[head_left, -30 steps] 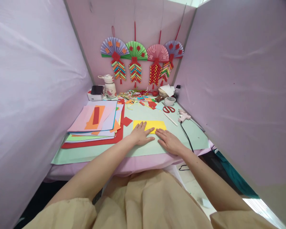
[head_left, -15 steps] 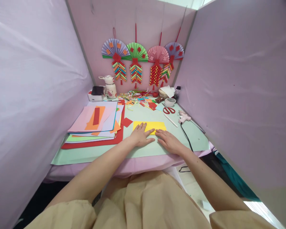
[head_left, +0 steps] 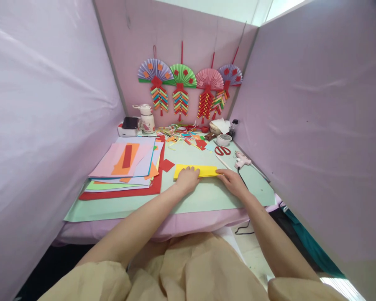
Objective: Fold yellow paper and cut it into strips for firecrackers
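A yellow paper sheet (head_left: 203, 170) lies folded into a narrow strip on the green mat (head_left: 206, 196) in front of me. My left hand (head_left: 188, 180) rests on the strip's left half, its fingers curled over the near edge. My right hand (head_left: 233, 182) holds the strip's right end, with the fingertips pinched at the corner. Both forearms reach in from the bottom of the view.
A stack of coloured paper sheets (head_left: 125, 165) lies to the left, a red paper square (head_left: 167, 165) beside it. Red scissors (head_left: 222, 150), a white stick (head_left: 221, 161), a glue gun (head_left: 241, 159) with its cable, a tape roll (head_left: 224, 139) and paper scraps (head_left: 188, 136) sit behind. Paper fans (head_left: 181, 79) hang on the back wall.
The near half of the yellow sheet has been folded away from me, leaving a narrower strip. Both hands moved forward from lying flat to gripping it. The view tilted down slightly.
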`<state>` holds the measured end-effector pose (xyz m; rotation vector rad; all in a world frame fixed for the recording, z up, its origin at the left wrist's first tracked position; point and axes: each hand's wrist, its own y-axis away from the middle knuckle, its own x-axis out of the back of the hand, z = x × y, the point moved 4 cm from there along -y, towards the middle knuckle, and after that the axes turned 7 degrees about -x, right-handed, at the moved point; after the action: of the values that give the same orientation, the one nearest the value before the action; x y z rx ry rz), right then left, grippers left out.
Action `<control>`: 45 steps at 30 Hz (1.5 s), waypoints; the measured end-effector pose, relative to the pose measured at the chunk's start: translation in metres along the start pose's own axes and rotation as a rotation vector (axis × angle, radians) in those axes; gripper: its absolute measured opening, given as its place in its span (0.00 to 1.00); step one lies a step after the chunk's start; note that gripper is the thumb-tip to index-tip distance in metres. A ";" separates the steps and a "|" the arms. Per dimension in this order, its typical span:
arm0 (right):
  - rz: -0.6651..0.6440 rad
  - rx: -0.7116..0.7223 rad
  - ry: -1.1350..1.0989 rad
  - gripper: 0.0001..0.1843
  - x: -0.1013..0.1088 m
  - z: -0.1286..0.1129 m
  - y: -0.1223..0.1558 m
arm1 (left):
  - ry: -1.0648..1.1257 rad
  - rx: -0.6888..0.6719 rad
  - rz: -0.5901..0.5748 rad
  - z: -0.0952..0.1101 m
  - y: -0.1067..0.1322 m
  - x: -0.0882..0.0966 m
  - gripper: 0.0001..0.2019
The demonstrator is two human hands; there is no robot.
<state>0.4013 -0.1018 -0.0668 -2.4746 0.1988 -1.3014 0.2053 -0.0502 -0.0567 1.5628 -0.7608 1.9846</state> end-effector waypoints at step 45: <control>-0.157 -0.393 -0.699 0.13 0.023 -0.141 0.052 | 1.875 0.142 0.218 0.052 0.124 0.010 0.19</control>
<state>0.3005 -0.1894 0.0058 -3.1616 0.0894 -0.3940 0.1547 -0.1747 -0.0529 -0.7042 0.0752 2.5026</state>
